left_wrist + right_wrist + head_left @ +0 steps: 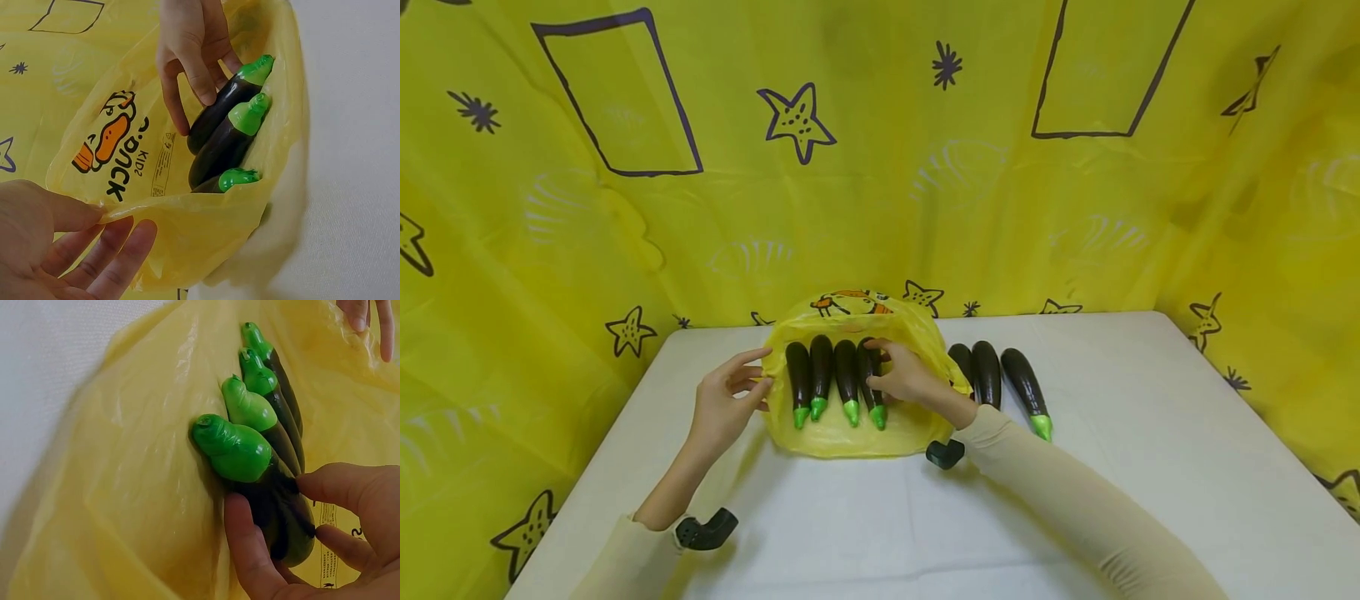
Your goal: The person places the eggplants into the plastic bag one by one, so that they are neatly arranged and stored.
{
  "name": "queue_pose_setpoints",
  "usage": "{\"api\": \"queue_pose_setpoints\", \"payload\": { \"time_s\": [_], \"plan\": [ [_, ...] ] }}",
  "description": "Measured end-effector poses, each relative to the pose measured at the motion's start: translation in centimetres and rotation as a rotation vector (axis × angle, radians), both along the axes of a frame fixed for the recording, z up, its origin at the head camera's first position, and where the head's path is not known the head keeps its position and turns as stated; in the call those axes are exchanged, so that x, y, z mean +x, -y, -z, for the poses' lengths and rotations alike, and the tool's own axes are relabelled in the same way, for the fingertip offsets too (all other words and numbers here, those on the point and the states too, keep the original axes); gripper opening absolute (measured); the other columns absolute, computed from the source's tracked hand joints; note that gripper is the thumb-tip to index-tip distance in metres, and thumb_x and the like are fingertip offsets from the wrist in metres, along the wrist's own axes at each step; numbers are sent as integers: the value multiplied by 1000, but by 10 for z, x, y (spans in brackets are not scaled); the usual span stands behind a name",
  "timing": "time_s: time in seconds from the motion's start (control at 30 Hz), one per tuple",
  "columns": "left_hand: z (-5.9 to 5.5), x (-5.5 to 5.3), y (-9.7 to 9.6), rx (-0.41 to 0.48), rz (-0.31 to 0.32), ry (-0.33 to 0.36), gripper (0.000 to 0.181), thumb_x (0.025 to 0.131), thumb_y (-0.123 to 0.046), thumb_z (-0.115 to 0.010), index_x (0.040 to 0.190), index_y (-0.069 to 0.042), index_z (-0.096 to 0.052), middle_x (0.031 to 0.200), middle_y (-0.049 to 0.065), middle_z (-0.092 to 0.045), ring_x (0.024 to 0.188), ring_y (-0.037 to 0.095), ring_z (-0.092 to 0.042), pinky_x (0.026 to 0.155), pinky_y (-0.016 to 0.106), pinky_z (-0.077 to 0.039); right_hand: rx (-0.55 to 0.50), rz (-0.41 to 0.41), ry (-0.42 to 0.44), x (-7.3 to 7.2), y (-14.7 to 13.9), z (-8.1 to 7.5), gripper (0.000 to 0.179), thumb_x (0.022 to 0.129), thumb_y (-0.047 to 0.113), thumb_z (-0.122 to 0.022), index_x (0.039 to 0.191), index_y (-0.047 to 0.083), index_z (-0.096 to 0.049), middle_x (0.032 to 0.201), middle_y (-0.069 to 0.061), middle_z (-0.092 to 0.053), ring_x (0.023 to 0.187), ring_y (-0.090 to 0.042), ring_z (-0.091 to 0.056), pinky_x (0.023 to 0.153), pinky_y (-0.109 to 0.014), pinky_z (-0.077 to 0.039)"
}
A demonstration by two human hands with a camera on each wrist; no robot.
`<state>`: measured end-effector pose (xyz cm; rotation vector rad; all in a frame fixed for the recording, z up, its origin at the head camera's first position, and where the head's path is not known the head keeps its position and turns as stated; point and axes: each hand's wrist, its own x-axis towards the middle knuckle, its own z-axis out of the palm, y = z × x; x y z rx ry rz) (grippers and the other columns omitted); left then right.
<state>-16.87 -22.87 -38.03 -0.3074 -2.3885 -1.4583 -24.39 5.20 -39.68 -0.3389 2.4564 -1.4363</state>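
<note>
A yellow plastic bag (842,445) lies with its mouth spread towards me, a duck print inside it. Several dark eggplants (822,367) with green stem ends lie side by side in it, stems towards me. My left hand (718,407) pinches the bag's left rim between thumb and fingers, as the left wrist view shows at the rim (147,203). Inside the bag, my right hand (912,377) holds the rightmost eggplant (234,450), with thumb and fingers about its dark body. The right forearm passes over the bag's right edge.
On the white table (850,533), to the right of the bag, lie three more eggplants (987,373), partly hidden by the bag and the right arm. A yellow patterned curtain (880,208) hangs behind the table and along both sides.
</note>
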Motion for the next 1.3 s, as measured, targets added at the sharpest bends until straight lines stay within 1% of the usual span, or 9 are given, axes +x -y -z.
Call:
{"api": "queue_pose_setpoints", "payload": {
  "time_s": [0.27, 0.5, 0.7, 0.87, 1.13, 1.3],
  "plan": [
    [0, 1, 1, 4, 1, -4, 44, 92, 6, -72, 134, -6, -67, 105, 23, -74, 84, 34, -75, 60, 33, -65, -17, 3, 21, -3, 0, 5, 64, 94, 7, -74, 152, 14, -48, 149, -28, -44, 62, -26, -67, 60, -30, -63],
    [0, 2, 1, 11, 5, -1, 44, 92, 7, -72, 134, -6, -67, 105, 23, -74, 84, 34, -75, 60, 28, -64, -37, -2, 40, -2, 0, 6, 64, 95, 7, -73, 152, 13, -47, 148, -27, -44, 65, -27, -69, 62, -31, -64],
    [1, 0, 2, 39, 18, -12, 44, 92, 9, -71, 133, -4, -67, 104, 26, -73, 83, 33, -75, 59, 29, -64, -57, -19, 29, -2, -1, 6, 62, 95, 6, -71, 152, 10, -47, 147, -28, -45, 68, -28, -68, 61, -33, -64],
    [2, 0, 3, 32, 17, -14, 44, 91, 9, -71, 133, -4, -67, 105, 26, -73, 83, 31, -75, 59, 29, -64, -54, -18, 35, -2, -1, 4, 62, 96, 6, -71, 152, 10, -47, 148, -28, -45, 69, -28, -68, 62, -33, -64],
    [1, 0, 2, 32, 24, -14, 44, 91, 10, -71, 133, -2, -66, 104, 26, -73, 83, 35, -75, 59, 29, -64, -49, -20, 42, -2, -1, 3, 63, 95, 6, -72, 152, 10, -47, 148, -28, -44, 69, -28, -69, 64, -33, -64],
    [1, 1, 1, 30, 23, -13, 44, 91, 10, -71, 133, -2, -66, 104, 26, -73, 83, 35, -75, 59, 29, -64, -45, -22, 38, -2, -2, 3, 62, 95, 6, -72, 152, 10, -47, 147, -28, -45, 68, -27, -69, 63, -33, -64]
  ]
}}
